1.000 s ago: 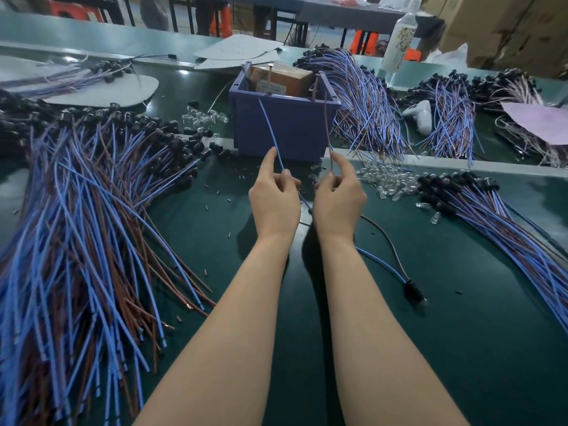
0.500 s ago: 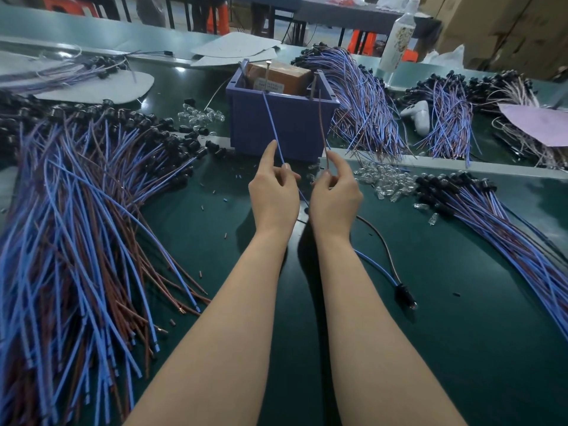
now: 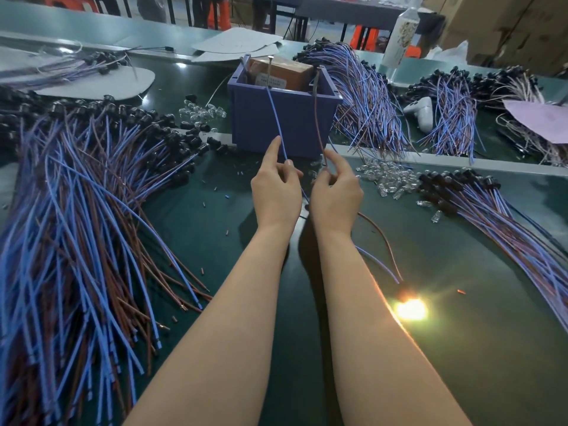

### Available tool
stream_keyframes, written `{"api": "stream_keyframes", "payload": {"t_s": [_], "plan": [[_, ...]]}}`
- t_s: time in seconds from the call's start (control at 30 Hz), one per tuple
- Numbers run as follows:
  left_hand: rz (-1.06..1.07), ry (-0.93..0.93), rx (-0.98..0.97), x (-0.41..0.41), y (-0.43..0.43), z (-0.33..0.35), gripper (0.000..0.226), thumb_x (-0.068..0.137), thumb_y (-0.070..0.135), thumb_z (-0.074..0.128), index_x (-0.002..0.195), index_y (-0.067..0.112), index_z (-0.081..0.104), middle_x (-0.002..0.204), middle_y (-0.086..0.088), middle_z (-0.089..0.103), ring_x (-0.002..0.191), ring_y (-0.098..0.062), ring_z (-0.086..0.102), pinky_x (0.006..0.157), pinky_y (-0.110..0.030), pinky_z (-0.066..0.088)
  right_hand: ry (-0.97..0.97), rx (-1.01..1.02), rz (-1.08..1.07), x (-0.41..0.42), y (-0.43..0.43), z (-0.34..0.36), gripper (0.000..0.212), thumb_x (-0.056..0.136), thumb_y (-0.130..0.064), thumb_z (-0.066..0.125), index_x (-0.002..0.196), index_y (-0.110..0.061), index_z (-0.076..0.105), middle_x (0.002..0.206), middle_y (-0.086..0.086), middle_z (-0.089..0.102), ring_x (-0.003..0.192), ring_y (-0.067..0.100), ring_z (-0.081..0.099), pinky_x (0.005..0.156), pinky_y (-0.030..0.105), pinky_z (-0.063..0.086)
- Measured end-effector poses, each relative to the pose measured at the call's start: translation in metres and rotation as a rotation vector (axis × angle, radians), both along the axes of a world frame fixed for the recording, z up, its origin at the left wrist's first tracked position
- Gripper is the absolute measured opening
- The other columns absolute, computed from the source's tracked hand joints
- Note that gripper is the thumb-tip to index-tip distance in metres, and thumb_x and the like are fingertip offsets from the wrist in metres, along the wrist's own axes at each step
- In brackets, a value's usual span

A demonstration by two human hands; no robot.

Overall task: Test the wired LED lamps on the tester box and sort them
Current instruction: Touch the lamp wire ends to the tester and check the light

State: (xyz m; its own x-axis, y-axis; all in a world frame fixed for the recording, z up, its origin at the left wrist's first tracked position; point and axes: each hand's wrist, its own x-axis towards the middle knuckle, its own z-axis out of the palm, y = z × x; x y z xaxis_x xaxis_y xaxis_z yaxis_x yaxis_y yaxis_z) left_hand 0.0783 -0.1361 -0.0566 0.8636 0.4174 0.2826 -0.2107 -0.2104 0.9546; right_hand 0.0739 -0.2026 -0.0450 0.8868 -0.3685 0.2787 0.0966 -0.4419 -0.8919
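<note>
We've got the lamp under test [image 3: 410, 309] lit: bright yellow-white glow, lying on the green mat, front right. Its blue lead [image 3: 276, 118] and brown lead [image 3: 318, 118] run up to the blue tester box [image 3: 255, 124] — ends at its two upright metal posts. Big lamp pile [image 3: 76, 226] fans out on the left, smaller pile [image 3: 507, 216] on the right.

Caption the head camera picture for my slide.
Left hand pinches the blue wire, right hand the brown wire, at the purple plastic tester box; the wired LED lamp glows on the green table.
</note>
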Motion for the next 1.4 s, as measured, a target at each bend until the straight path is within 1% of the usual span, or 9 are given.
{"api": "stream_keyframes", "payload": {"t_s": [0.47, 0.67, 0.77, 0.83, 0.93, 1.07, 1.17, 1.27, 1.4], "plan": [[-0.011, 0.017, -0.004, 0.002, 0.002, 0.000, 0.044, 0.098, 0.012, 0.047, 0.142, 0.018, 0.041, 0.070, 0.009, 0.062, 0.057, 0.008, 0.053, 0.068, -0.006, 0.042, -0.018, 0.009, 0.013, 0.003, 0.001, 0.000, 0.040, 0.090, -0.005, 0.044, 0.124, -0.020, 0.060, 0.108, 0.006, 0.070, 0.096, 0.025, 0.064, 0.089, 0.036, 0.048], [-0.028, 0.049, -0.074, 0.001, 0.000, 0.004, 0.031, 0.097, 0.012, 0.049, 0.127, 0.010, 0.052, 0.082, -0.003, 0.070, 0.062, -0.006, 0.060, 0.068, -0.016, 0.050, 0.011, -0.030, 0.021, -0.002, -0.001, 0.004, 0.026, 0.092, -0.011, 0.046, 0.113, -0.014, 0.063, 0.093, 0.010, 0.070, 0.088, 0.027, 0.063, 0.081, 0.031, 0.044], [-0.028, 0.035, -0.093, -0.003, 0.001, 0.009, 0.013, 0.093, 0.010, 0.054, 0.103, 0.009, 0.063, 0.086, -0.004, 0.070, 0.072, -0.007, 0.064, 0.079, -0.025, 0.054, 0.125, -0.168, 0.219, -0.002, -0.006, 0.017, 0.024, 0.093, -0.015, 0.049, 0.108, -0.010, 0.066, 0.103, 0.008, 0.070, 0.100, 0.024, 0.062, 0.089, 0.030, 0.045], [-0.072, 0.017, -0.131, -0.005, 0.003, 0.013, 0.012, 0.092, 0.009, 0.055, 0.099, 0.012, 0.065, 0.088, -0.003, 0.068, 0.084, -0.017, 0.065, 0.086, -0.038, 0.054, 0.181, -0.226, 0.380, -0.003, -0.012, 0.028, 0.027, 0.092, -0.014, 0.049, 0.114, -0.010, 0.065, 0.108, 0.007, 0.069, 0.103, 0.022, 0.063, 0.095, 0.035, 0.047], [-0.157, -0.055, -0.170, -0.012, 0.004, 0.026, 0.016, 0.092, 0.005, 0.055, 0.101, 0.012, 0.067, 0.092, -0.005, 0.067, 0.084, -0.018, 0.064, 0.086, -0.039, 0.054, 0.184, -0.279, 0.508, -0.011, -0.022, 0.043, 0.033, 0.091, -0.009, 0.052, 0.123, -0.013, 0.059, 0.111, 0.004, 0.068, 0.103, 0.019, 0.063, 0.096, 0.033, 0.048], [-0.144, -0.172, 0.154, -0.028, -0.005, 0.045, 0.021, 0.093, 0.010, 0.055, 0.109, 0.012, 0.069, 0.106, -0.002, 0.053, 0.091, -0.017, 0.058, 0.087, -0.020, 0.047, 0.040, -0.395, 0.370, -0.022, -0.029, 0.058, 0.020, 0.092, -0.010, 0.050, 0.094, -0.004, 0.068, 0.081, 0.008, 0.067, 0.078, 0.024, 0.059, 0.067, 0.027, 0.042], [-0.046, -0.093, 0.443, -0.043, -0.016, 0.059, 0.032, 0.096, 0.025, 0.049, 0.125, 0.019, 0.061, 0.107, -0.003, 0.051, 0.101, -0.023, 0.052, 0.091, -0.028, 0.040, -0.159, -0.180, 0.143, -0.031, -0.047, 0.067, 0.026, 0.096, -0.019, 0.051, 0.078, -0.005, 0.065, 0.066, 0.007, 0.062, 0.065, 0.026, 0.057, 0.063, 0.032, 0.044], [-0.382, 0.284, 0.547, -0.055, -0.039, 0.070, 0.045, 0.100, 0.031, 0.041, 0.143, 0.020, 0.038, 0.116, -0.013, 0.063, 0.104, -0.028, 0.060, 0.088, -0.032, 0.048, -0.338, 0.358, 0.069, -0.046, -0.070, 0.082, 0.021, 0.097, -0.020, 0.052, 0.083, -0.016, 0.067, 0.064, 0.003, 0.058, 0.054, 0.009, 0.055, 0.057, 0.021, 0.048], [-0.806, 0.429, -0.009, -0.074, -0.091, 0.084, 0.019, 0.103, 0.018, 0.033, 0.116, 0.013, 0.046, 0.052, 0.001, 0.062, 0.040, -0.007, 0.056, 0.041, -0.014, 0.042, -0.549, 0.933, 0.029, -0.069, -0.106, 0.096, 0.021, 0.099, -0.017, 0.048, 0.086, -0.013, 0.065, 0.055, -0.004, 0.057, 0.053, 0.007, 0.056, 0.060, 0.021, 0.053]]}}
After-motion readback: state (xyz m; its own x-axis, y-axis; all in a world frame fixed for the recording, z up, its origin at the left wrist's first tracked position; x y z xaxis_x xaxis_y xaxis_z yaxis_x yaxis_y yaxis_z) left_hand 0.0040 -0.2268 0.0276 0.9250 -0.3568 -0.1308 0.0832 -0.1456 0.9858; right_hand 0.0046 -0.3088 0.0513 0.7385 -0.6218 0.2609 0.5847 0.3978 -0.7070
